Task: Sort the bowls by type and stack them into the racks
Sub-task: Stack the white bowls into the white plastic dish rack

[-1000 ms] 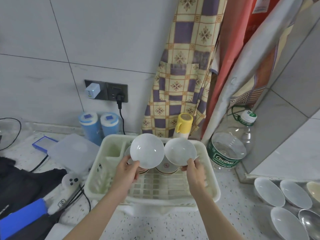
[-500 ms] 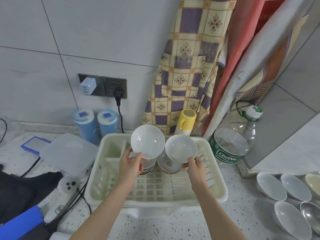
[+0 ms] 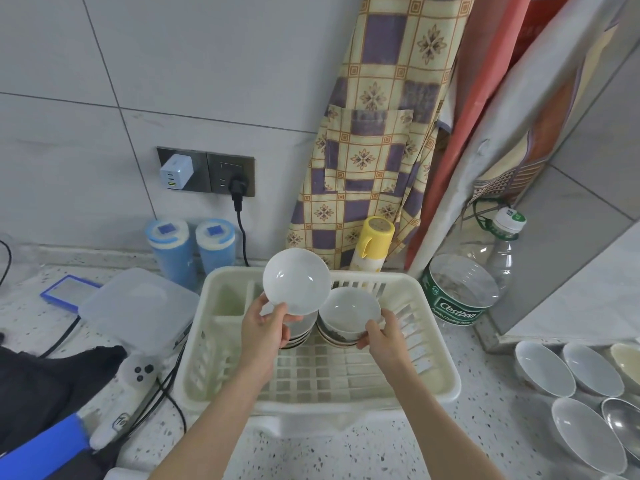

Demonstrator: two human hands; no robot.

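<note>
My left hand [image 3: 265, 332] grips a white bowl [image 3: 296, 280] by its lower rim and tilts it toward me above the cream dish rack [image 3: 446, 382]. My right hand [image 3: 384, 341] holds a second white bowl [image 3: 349, 308] by its right rim, set on a stack of patterned bowls [image 3: 334, 337] at the rack's back. Another short stack [image 3: 299, 332] sits in the rack under the left bowl, partly hidden by my left hand. Several loose white bowls [image 3: 543, 368] and a metal bowl [image 3: 623, 427] lie on the counter at the right.
A lidded plastic box [image 3: 138, 306], two blue canisters [image 3: 192, 252], cables and a white controller [image 3: 135, 372] crowd the left. A yellow-capped bottle [image 3: 372, 242] and a large water bottle [image 3: 465, 289] stand behind the rack. Dark cloth [image 3: 41, 386] lies at front left.
My right hand has lowered its bowl onto the patterned stack. The left bowl stays raised, now overlapping the right one from above.
</note>
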